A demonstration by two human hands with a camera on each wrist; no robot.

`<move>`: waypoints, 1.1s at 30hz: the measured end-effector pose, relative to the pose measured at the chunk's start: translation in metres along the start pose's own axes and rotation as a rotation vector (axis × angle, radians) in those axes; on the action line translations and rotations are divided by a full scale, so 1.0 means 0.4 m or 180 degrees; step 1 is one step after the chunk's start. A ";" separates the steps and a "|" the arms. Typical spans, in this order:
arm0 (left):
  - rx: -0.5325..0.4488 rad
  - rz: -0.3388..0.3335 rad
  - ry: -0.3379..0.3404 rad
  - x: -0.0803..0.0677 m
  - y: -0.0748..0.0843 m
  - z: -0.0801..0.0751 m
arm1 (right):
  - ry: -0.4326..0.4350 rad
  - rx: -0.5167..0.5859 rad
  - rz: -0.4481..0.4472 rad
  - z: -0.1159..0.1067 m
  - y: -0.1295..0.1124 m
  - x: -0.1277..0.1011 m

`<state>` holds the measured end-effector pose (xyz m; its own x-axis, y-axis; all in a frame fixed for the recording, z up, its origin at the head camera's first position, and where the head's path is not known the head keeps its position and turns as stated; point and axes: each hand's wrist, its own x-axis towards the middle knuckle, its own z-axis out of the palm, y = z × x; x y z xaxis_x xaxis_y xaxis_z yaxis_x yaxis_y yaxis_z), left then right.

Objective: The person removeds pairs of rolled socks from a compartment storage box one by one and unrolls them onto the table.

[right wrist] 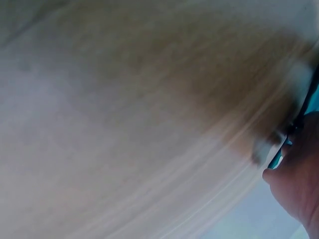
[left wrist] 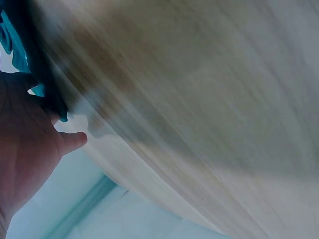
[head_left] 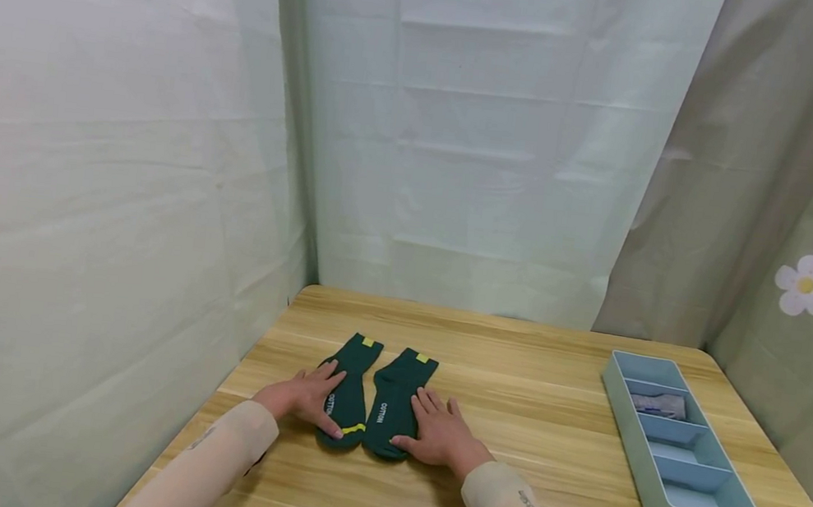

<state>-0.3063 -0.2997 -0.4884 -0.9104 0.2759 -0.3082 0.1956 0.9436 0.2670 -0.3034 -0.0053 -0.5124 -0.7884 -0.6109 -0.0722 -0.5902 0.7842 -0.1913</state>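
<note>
Two dark green socks lie flat side by side on the wooden table, toes toward me, each with a yellow tab at the cuff and white "COTTON" lettering. On the left sock [head_left: 355, 389], my left hand [head_left: 305, 396] rests with spread, straight fingers, the thumb near a yellow stripe at the toe. My right hand [head_left: 438, 432] lies on the right edge of the right sock [head_left: 391, 396], fingers extended. In the left wrist view the left hand [left wrist: 30, 144] touches dark cloth; the right wrist view shows only part of the right hand [right wrist: 296, 179].
A light blue divided box [head_left: 640, 468] stands at the right of the table [head_left: 525, 398]. One of its compartments holds a folded grey-purple item [head_left: 661, 405]. Pale cloth walls [head_left: 460, 168] enclose the table at the back and sides.
</note>
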 end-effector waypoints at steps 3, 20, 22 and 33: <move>0.0003 0.0002 -0.0028 -0.002 -0.002 -0.002 | -0.0034 0.0055 -0.0019 -0.004 -0.001 0.000; 0.0033 -0.0029 -0.0036 -0.005 -0.002 -0.003 | -0.0109 0.0046 -0.0080 -0.018 0.008 0.001; 0.0045 -0.0026 -0.0036 -0.005 -0.002 -0.004 | -0.0097 0.0034 -0.0089 -0.019 0.008 0.001; 0.0024 0.0023 0.0008 -0.008 -0.004 -0.015 | 0.0013 -0.0024 -0.0106 -0.012 0.015 0.003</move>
<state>-0.3060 -0.3032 -0.4823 -0.9099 0.2822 -0.3041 0.2048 0.9430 0.2622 -0.3088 -0.0007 -0.5089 -0.7689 -0.6364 -0.0619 -0.6176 0.7642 -0.1861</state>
